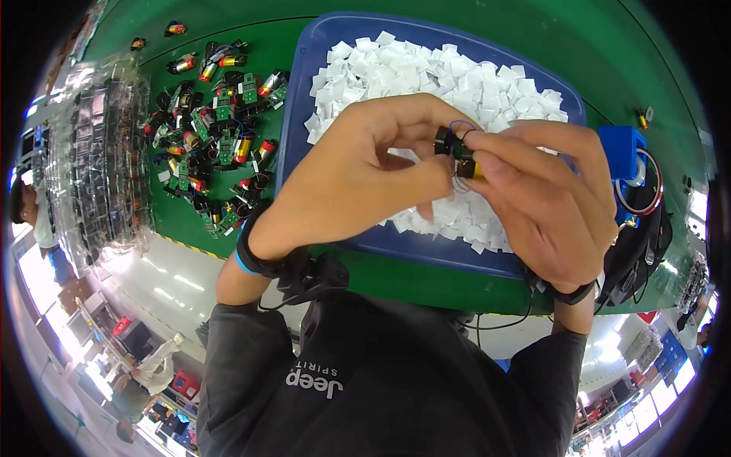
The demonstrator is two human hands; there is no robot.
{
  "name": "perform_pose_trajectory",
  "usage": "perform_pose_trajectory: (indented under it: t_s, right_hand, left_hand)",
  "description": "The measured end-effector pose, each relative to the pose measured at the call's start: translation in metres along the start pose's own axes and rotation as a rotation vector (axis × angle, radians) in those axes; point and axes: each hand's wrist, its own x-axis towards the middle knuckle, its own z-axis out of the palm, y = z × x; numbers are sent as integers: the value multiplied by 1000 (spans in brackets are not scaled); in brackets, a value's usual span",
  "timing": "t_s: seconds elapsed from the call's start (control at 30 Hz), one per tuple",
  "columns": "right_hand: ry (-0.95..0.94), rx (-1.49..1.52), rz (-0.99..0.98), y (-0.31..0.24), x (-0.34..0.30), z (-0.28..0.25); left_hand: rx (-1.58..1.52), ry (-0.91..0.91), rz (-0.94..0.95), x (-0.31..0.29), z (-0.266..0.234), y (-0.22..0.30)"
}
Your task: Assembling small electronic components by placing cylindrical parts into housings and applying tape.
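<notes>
Both hands meet above the blue tray (308,57), which is filled with small white square pieces (403,68). Between them is a small battery assembly (459,152) with a round black part, a bit of green board, a yellow-and-black cell and thin wires. My right hand (552,194) pinches its cell end between thumb and fingers. From the other side, my left hand (362,164) curls around the black end, thumb against it. The fingertips of the left hand behind the assembly are partly hidden.
Many similar battery assemblies (225,145) lie heaped on the green table (266,38) left of the tray. Clear plastic trays (99,160) are stacked farther left. A blue device (620,152) and a black bag (640,251) are at the right; a cable hangs near the front edge.
</notes>
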Motion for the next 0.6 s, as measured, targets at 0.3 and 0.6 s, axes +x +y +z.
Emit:
perform_pose_trajectory:
  t_s: [0.3, 0.6]
  right_hand:
    - [-24, -38, -72, 13, 7, -11]
    - [128, 145, 230, -1, 13, -30]
  left_hand:
    - [139, 113, 178, -3, 10, 2]
    - [-33, 185, 362, 0, 8, -1]
